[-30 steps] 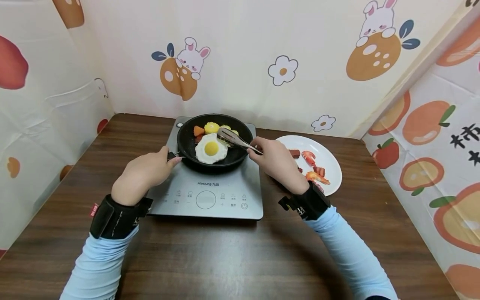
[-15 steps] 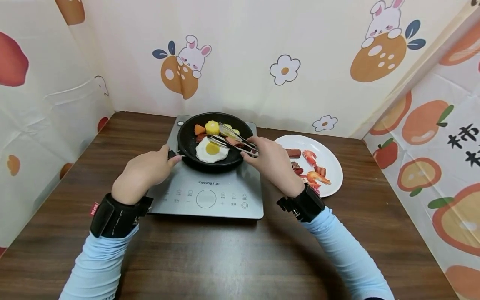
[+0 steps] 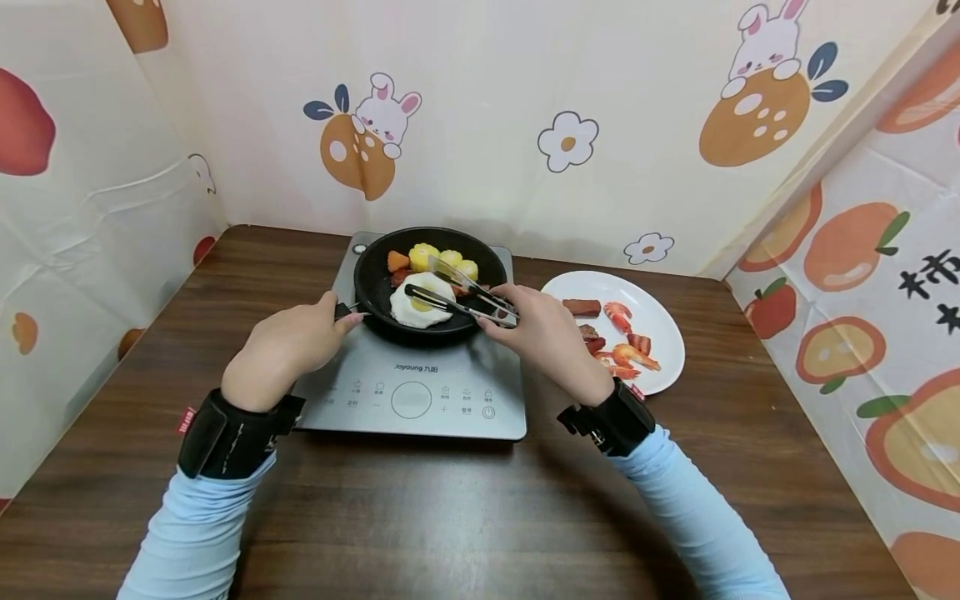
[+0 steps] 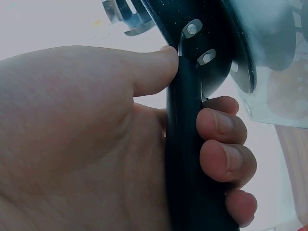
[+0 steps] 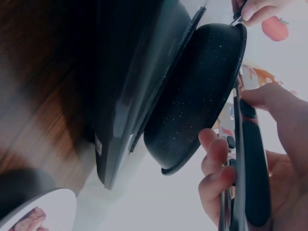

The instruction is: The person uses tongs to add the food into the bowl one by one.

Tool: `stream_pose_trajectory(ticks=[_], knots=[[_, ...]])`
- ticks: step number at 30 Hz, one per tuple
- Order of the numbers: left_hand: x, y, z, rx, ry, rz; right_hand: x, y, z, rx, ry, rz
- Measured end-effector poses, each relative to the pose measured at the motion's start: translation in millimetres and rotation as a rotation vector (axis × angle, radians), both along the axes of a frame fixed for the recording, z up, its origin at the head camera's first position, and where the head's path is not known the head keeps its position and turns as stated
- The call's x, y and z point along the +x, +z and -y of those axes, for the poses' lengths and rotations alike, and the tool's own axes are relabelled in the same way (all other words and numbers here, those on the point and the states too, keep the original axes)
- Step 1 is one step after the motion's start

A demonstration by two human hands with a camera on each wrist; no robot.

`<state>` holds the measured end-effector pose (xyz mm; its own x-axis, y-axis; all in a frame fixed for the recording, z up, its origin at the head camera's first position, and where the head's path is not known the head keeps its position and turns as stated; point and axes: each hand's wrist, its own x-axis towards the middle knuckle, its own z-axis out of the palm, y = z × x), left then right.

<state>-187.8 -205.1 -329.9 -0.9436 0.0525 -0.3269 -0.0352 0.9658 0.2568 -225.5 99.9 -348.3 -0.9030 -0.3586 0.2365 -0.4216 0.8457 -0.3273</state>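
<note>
My left hand [image 3: 292, 342] grips the black handle [image 4: 185, 149] of a frying pan [image 3: 372, 279]; in the left wrist view the fingers curl round it. My right hand [image 3: 543, 333] holds a pair of metal tongs [image 5: 256, 173] with dark grips. The arms of the tongs stand spread over the pan, one crossing above the fried egg [image 3: 405, 311]. Whether a tip touches the egg cannot be told. Behind the egg lie yellow corn pieces [image 3: 423, 255] and an orange chunk [image 3: 397, 262]; reddish pieces are partly hidden by egg and tongs.
The pan stands on a grey induction cooker [image 3: 412, 367]. To its right, a white plate [image 3: 666, 312] bears shrimp [image 3: 633, 357] and pieces of meat [image 3: 582, 307]. Patterned cloth [image 3: 487, 125] walls the back and both sides of the wooden table [image 3: 420, 517].
The tongs, close together a second ago, have spread apart, and one arm has swung left and toward me over the egg. My left hand and the pan stay put.
</note>
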Motion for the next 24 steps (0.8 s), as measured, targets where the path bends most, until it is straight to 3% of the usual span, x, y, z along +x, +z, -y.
stream_pose_trajectory(ticks=[13, 20, 24], knots=[[0.7, 0.3, -3, -0.013, 0.003, 0.002, 5.7, 0.5, -36, -0.070, -0.060, -0.042], [1.3, 1.0, -2, -0.011, 0.002, 0.000, -1.4, 4.1, -84, -0.124, -0.169, -0.081], [1.3, 1.1, -2, -0.011, 0.001, 0.001, -5.8, 5.1, -118, -0.086, -0.255, -0.092]])
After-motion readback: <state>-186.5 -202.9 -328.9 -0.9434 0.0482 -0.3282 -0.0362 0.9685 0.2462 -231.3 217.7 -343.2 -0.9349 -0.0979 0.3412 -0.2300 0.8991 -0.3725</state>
